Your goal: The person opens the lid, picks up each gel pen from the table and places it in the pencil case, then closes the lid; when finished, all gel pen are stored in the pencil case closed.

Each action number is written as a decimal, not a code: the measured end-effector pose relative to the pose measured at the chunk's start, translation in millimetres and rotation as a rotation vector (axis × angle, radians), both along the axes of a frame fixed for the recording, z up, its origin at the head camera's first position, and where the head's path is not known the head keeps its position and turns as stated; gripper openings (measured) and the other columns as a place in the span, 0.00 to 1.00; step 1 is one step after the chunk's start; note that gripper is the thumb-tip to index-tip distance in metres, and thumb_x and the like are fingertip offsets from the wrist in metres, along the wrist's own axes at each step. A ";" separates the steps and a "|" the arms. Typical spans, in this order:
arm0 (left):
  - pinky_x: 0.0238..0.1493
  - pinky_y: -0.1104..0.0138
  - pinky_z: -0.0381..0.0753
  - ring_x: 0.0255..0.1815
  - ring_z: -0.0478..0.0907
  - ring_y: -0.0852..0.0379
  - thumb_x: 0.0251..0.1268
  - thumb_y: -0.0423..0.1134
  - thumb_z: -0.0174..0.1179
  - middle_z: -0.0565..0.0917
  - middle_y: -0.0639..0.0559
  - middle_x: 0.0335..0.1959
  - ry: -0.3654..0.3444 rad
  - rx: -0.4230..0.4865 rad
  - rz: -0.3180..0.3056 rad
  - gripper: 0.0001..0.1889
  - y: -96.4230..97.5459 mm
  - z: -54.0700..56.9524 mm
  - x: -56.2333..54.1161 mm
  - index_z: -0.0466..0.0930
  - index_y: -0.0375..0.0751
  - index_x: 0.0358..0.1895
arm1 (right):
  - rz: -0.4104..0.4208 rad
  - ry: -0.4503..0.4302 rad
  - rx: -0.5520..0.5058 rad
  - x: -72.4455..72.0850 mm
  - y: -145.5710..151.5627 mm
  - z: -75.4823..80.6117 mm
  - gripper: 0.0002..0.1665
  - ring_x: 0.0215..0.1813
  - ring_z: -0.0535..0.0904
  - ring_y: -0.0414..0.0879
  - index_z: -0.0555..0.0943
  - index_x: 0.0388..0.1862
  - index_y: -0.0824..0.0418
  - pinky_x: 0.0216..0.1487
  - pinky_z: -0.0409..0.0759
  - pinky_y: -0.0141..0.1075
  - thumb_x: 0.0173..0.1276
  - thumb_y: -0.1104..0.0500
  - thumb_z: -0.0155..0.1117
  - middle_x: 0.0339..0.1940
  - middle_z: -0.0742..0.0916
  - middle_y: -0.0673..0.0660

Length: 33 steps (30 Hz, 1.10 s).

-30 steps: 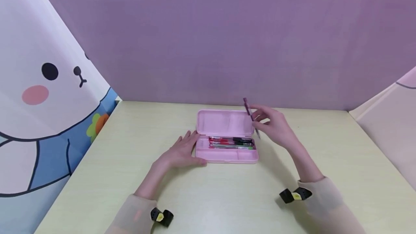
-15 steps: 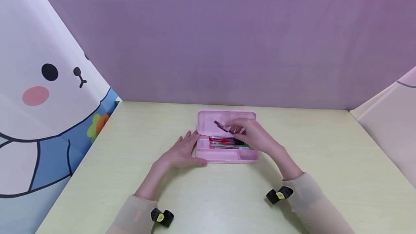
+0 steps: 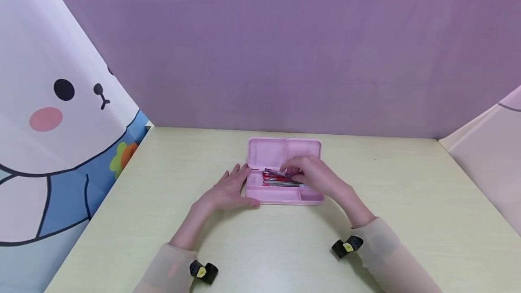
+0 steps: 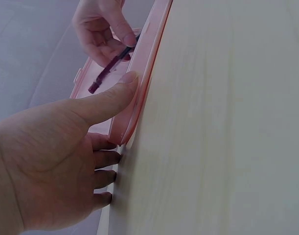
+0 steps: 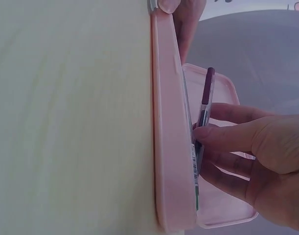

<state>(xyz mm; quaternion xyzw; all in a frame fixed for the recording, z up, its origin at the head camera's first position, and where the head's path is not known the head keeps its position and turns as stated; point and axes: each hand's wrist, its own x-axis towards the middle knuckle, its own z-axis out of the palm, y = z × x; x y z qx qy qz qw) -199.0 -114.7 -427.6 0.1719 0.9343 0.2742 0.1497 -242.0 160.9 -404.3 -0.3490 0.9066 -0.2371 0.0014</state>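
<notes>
A pink pencil case (image 3: 273,196) lies open on the table, its lid tipped back. Several pens (image 3: 281,184) with red, grey and green parts lie in its rear compartment. My right hand (image 3: 315,174) is over the right part of that compartment and pinches a pen with a dark purple end (image 5: 208,90) between thumb and fingers. In the right wrist view this pen is tilted just above the case. At the case's left end rests my left hand (image 3: 228,192), fingers spread and fairly straight, the thumb touching the front edge. My right fingers cover part of the pens.
The pale wooden table (image 3: 285,248) extends around the case. Behind it hangs a purple cloth (image 3: 260,58). A sheet with a cartoon animal (image 3: 77,103) hangs on the left, and a pale cloth (image 3: 492,157) on the right.
My right hand has brought the pen from beyond the case's right side leftward and down to the rear compartment; the pen now lies flatter. The left hand has stayed in place.
</notes>
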 end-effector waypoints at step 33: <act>0.88 0.44 0.40 0.88 0.39 0.38 0.58 0.59 0.72 0.48 0.41 0.86 0.011 0.014 0.016 0.58 2.6 2.6 -1.5 0.47 0.39 0.84 | -0.325 -0.592 -0.365 -71.2 57.1 26.6 0.51 0.65 0.80 0.66 0.68 0.77 0.65 0.66 0.82 0.59 0.80 0.27 0.28 0.68 0.79 0.72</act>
